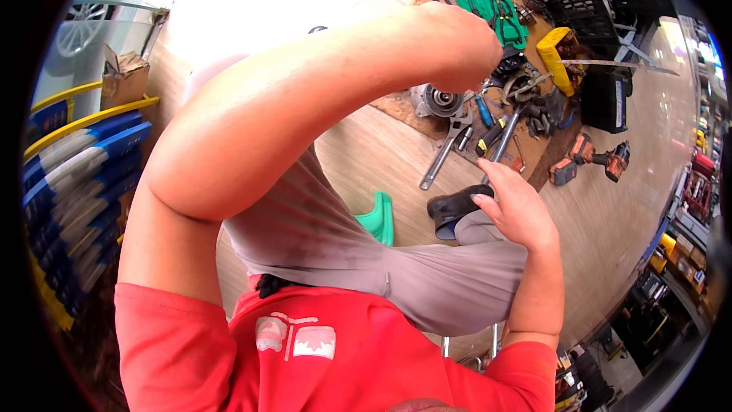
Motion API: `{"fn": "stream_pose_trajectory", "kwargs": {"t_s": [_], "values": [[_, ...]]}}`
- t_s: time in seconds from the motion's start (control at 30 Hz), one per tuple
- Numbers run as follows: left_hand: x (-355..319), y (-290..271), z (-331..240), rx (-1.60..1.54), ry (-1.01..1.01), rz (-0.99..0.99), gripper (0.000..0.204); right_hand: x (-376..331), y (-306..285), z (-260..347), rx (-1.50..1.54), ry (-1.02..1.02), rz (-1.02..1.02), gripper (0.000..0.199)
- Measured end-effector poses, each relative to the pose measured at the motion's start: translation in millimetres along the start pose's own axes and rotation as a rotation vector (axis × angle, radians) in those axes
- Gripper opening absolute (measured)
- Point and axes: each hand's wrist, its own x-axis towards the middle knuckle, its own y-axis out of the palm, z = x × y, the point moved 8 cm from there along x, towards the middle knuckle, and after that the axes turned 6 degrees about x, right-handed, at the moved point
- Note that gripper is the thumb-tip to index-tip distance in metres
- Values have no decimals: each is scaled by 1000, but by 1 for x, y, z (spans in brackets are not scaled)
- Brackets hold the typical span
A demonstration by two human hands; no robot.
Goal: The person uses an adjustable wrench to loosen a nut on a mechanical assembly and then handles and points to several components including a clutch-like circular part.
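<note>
My left hand (467,47) reaches across over the parts on the floor, its wrist bent and its fingers hidden from view. Close by it is a small black part (509,62); I cannot tell whether they touch. Just below that hand lies a round silver machine part (436,101) with a ringed face. My right hand (518,204) is open and holds nothing, thumb and fingers apart, above my knee and black shoe (451,209). Nearest to it are a long metal bar (506,136), a yellow-and-black utility knife (492,136) and a wrench (438,162).
Cardboard (545,141) lies under the tools, with a blue-handled screwdriver (484,111) on it. Beyond are a green tool case (496,8), a yellow bin (550,57) and a black box (602,103). An orange-and-black cordless driver (589,159) lies rightward. Green plastic (383,217) stands near my legs.
</note>
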Motion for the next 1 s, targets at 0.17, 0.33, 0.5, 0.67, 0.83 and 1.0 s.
{"fn": "stream_pose_trajectory", "kwargs": {"t_s": [0.17, 0.33, 0.5, 0.67, 0.83, 1.0], "values": [[-1, -1, 0, -10, -4, -25, 37, -1, 0, -2, -11, 11, 3, 57], [-3, -4, -1, -3, -8, -14, 36, -2, 0, -5, 7, 44, 17, 57], [-5, -9, -2, 7, -11, -20, 35, -3, -2, -4, 30, 53, 23, 56], [-3, -9, -3, -14, 0, -42, 34, -5, -2, -4, 27, 35, -1, 55], [0, -7, -4, 7, 10, -48, 36, -7, -5, -2, 13, -44, -75, 52], [-1, -7, -4, -22, 16, -81, 39, -9, -6, -2, 10, -38, -79, 52]]}}
